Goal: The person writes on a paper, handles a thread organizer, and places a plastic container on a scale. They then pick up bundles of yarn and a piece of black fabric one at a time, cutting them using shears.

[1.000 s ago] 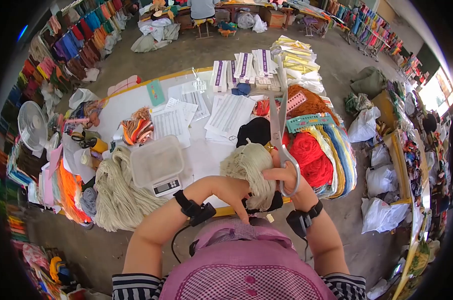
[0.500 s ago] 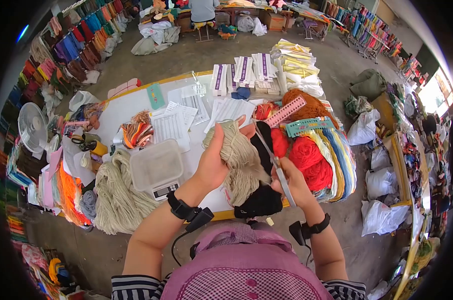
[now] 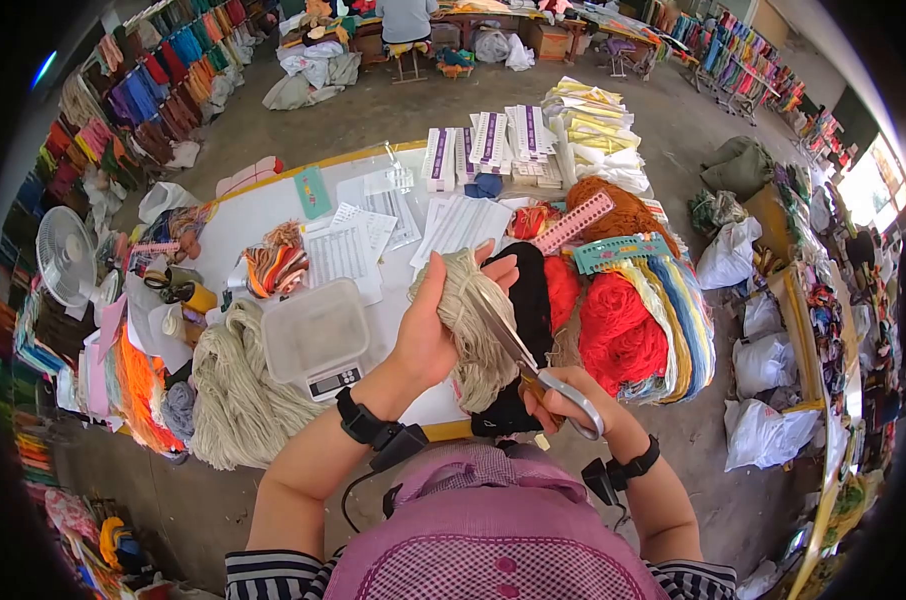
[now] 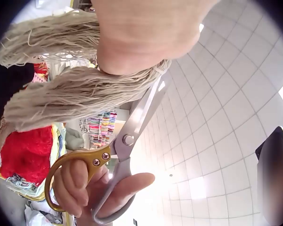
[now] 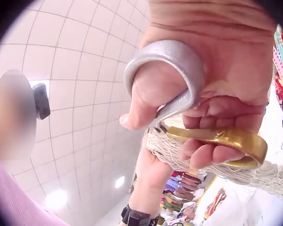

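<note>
A pale grey-beige yarn hank (image 3: 473,345), bound near its top, hangs over the near side of the table. My left hand (image 3: 421,330) holds it, thumb on one side and fingers behind. My right hand (image 3: 570,395) holds large scissors (image 3: 508,335), thumb through the silver loop and fingers through the gold loop (image 5: 217,136). In the left wrist view the scissors (image 4: 128,140) point up, blade tips at the hank's bound top. Loose strands (image 4: 75,96) hang below my left hand (image 4: 151,33). Black yarn (image 3: 528,300) lies just behind the hank.
A clear plastic box (image 3: 316,330) sits on a digital scale (image 3: 335,382), with a big beige hank (image 3: 243,390) to its left. Red yarn (image 3: 623,335) and striped skeins (image 3: 678,320) lie at right, beside a teal card (image 3: 623,252). Paper sheets (image 3: 460,230) and stacked cards (image 3: 488,138) lie farther back.
My left hand has come up from the table edge and now supports the hank from the left. The scissors, earlier upright at the right, have swung left so the blades lie across the hank.
</note>
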### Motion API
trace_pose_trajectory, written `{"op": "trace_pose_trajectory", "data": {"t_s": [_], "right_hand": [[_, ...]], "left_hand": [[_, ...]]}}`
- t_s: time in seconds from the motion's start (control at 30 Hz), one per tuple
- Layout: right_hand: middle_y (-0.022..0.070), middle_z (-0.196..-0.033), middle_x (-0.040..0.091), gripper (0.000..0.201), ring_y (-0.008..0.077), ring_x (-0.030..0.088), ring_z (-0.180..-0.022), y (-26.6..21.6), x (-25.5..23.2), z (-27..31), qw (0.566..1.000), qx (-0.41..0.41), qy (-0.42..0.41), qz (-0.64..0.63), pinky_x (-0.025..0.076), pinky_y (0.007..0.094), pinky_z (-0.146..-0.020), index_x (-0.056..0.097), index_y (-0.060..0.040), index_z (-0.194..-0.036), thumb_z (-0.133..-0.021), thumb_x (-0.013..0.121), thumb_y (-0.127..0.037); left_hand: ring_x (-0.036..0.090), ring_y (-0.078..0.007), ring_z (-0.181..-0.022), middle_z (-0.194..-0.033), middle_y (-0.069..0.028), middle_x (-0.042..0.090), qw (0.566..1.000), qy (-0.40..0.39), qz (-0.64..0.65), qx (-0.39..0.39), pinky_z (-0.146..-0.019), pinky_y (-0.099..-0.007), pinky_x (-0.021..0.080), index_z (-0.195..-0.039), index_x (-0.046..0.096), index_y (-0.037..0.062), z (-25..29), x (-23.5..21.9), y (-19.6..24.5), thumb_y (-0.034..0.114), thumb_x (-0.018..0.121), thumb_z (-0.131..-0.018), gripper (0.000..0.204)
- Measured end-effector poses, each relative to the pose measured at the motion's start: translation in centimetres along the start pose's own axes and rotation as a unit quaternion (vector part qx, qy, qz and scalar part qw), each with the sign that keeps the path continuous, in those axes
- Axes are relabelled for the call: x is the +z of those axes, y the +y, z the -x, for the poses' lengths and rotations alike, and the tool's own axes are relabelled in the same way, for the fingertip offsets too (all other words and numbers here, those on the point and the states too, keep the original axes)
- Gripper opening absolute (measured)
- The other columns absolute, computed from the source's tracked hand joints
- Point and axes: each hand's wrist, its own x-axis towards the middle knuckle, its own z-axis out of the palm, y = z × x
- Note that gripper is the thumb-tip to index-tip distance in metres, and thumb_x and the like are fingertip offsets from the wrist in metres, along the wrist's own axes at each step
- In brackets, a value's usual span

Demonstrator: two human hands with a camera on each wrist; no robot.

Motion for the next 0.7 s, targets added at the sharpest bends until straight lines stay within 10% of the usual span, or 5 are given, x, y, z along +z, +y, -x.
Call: {"op": "trace_pose_trajectory", "data": {"t_s": [0.33, 0.43, 0.5, 0.6, 0.7], "right_hand": [[0.0028, -0.058, 0.056, 0.054, 0.0094, 0.054, -0.050, -0.6, -0.1, -0.3, 0.998, 0.034, 0.030, 0.045, 0.038, 0.0219, -0.044, 0.058, -0.0003, -0.083, -0.081, 0.067, -0.053], [0.0025, -0.082, 0.063, 0.046, 0.0104, 0.060, -0.070, 0.9, -1.3, -1.7, 0.980, -0.156, 0.123, 0.002, 0.047, 0.0237, -0.062, 0.056, -0.0020, -0.099, -0.074, 0.083, -0.028], [0.0107, -0.111, 0.060, 0.072, 0.0161, 0.058, -0.093, -1.5, -2.0, -2.5, 0.948, -0.190, 0.179, 0.181, 0.047, 0.0295, -0.080, 0.046, -0.0011, -0.123, -0.067, 0.085, -0.023], [0.0159, -0.129, 0.050, 0.084, 0.0195, 0.052, -0.110, -0.8, -1.5, -4.7, 0.914, -0.260, 0.221, 0.218, 0.044, 0.0347, -0.090, 0.035, -0.0029, -0.135, -0.068, 0.082, -0.019], [0.0111, -0.114, 0.058, 0.071, 0.0179, 0.058, -0.100, -1.2, -1.1, -4.0, 0.937, -0.195, 0.257, 0.135, 0.048, 0.0321, -0.084, 0.039, -0.0009, -0.131, -0.070, 0.074, -0.009]], "left_hand": [[0.046, -0.0284, -0.129, -0.138, -0.0208, 0.048, 0.999, -0.005, -0.023, -0.040, -0.109, -0.0408, 0.037, -0.143, 0.035, 0.0002, 0.2, -0.9, -0.6, 0.053, 0.026, -0.101, 0.068], [0.043, -0.0278, -0.132, -0.140, -0.0175, 0.047, 0.991, -0.019, -0.132, -0.025, -0.110, -0.0383, 0.033, -0.145, 0.033, 0.0030, 0.3, -1.3, -1.0, 0.054, 0.027, -0.101, 0.068], [0.018, -0.0287, -0.145, -0.154, -0.0142, 0.029, 0.913, -0.118, -0.383, 0.080, -0.116, -0.0400, 0.015, -0.148, 0.031, 0.0076, -0.9, -2.3, -2.3, 0.053, 0.026, -0.102, 0.065], [-0.002, -0.0366, -0.147, -0.159, -0.0209, 0.004, 0.622, -0.136, -0.742, 0.209, -0.116, -0.0459, 0.005, -0.149, 0.031, 0.0075, -0.6, -1.7, -4.3, 0.054, 0.050, -0.093, 0.076], [0.004, -0.0399, -0.145, -0.156, -0.0260, 0.011, 0.730, -0.175, -0.660, 0.019, -0.116, -0.0438, 0.010, -0.146, 0.032, 0.0040, -0.2, 0.3, -2.4, 0.052, 0.057, -0.088, 0.079]]}}
